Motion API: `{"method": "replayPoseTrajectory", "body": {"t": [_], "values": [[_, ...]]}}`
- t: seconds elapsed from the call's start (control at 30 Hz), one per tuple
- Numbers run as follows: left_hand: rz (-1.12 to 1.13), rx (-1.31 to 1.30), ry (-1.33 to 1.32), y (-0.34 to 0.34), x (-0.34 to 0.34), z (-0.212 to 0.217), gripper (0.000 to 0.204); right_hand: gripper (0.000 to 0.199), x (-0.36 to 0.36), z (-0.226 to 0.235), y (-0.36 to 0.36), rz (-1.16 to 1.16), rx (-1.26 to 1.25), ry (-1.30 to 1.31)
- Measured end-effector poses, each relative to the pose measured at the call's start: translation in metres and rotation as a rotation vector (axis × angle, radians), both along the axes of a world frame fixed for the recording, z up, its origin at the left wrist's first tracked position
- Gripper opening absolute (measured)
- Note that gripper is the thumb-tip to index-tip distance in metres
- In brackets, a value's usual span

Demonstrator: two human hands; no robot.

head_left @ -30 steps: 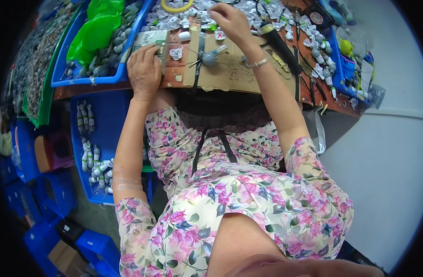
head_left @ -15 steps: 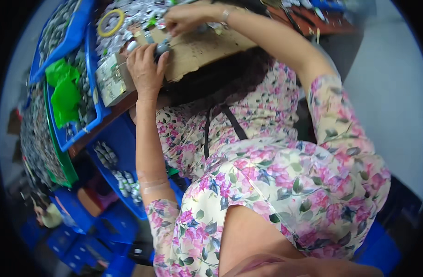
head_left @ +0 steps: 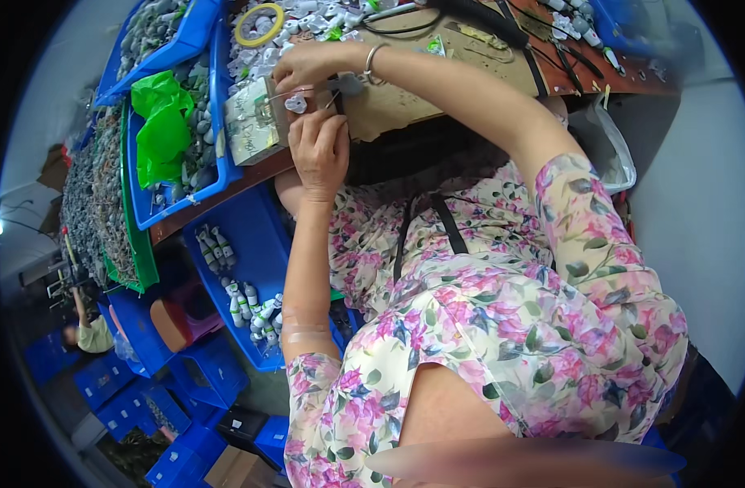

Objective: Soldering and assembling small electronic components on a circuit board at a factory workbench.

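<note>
Grey ball (head_left: 350, 84) sits just below your right wrist, over the cardboard (head_left: 397, 102); whether it rests there or hangs from something, I cannot tell. From it a thin wire (head_left: 333, 99) runs down toward your left hand (head_left: 319, 154). That hand has its fingers bent and drawn close together at the wire's lower end, but whether they pinch it does not show. Your right hand (head_left: 309, 67) is curled over the board's left side, fingertips pointing down, beside the paper-covered box (head_left: 250, 122); its grip is hidden, so I cannot say what it has hold of. A small white cap (head_left: 296, 102) lies between the two hands, near the right fingertips.

My judgement is that you are at the wire-handling step, with ball and cap not visibly joined. The next move calls for fine fingertip control: keep the wire from kinking and keep your right wrist off the ball.
</note>
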State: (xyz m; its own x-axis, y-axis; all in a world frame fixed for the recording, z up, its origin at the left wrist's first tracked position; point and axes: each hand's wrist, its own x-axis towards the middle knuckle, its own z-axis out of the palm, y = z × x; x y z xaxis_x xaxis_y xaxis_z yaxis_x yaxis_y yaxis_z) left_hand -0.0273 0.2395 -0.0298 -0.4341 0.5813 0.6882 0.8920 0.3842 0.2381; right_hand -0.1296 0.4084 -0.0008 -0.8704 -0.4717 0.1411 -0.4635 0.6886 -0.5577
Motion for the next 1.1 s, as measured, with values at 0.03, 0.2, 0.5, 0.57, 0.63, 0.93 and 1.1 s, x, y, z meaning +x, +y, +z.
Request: {"method": "replayPoseTrajectory", "body": {"t": [0.03,0.2,0.5,0.57,0.63,0.93,1.1], "values": [[0.02,0.012,-0.012,-0.003,0.001,-0.002,0.016,0.041,0.004,-0.002,-0.009,-0.004,-0.052,0.081],[0.101,0.035,-0.086,0.001,-0.004,-0.004,0.022,0.045,-0.008,0.0,-0.033,-0.069,-0.108,-0.198],[0.104,-0.03,-0.136,0.014,-0.021,-0.006,0.017,0.035,-0.016,-0.008,-0.015,0.061,-0.379,-0.423],[0.097,-0.043,-0.123,0.018,-0.022,-0.006,0.015,0.034,-0.011,-0.004,-0.006,0.047,-0.278,-0.3],[0.115,-0.059,-0.143,0.02,-0.026,-0.008,0.014,0.034,-0.006,0.003,0.011,-0.058,-0.238,-0.124],[0.159,-0.163,-0.139,0.014,-0.033,0.0,0.009,0.03,0.143,-0.017,0.123,-0.49,0.075,0.419],[0.261,-0.319,-0.158,0.012,-0.03,0.007,0.008,0.035,0.177,-0.039,0.13,-0.568,0.128,0.492]]}}
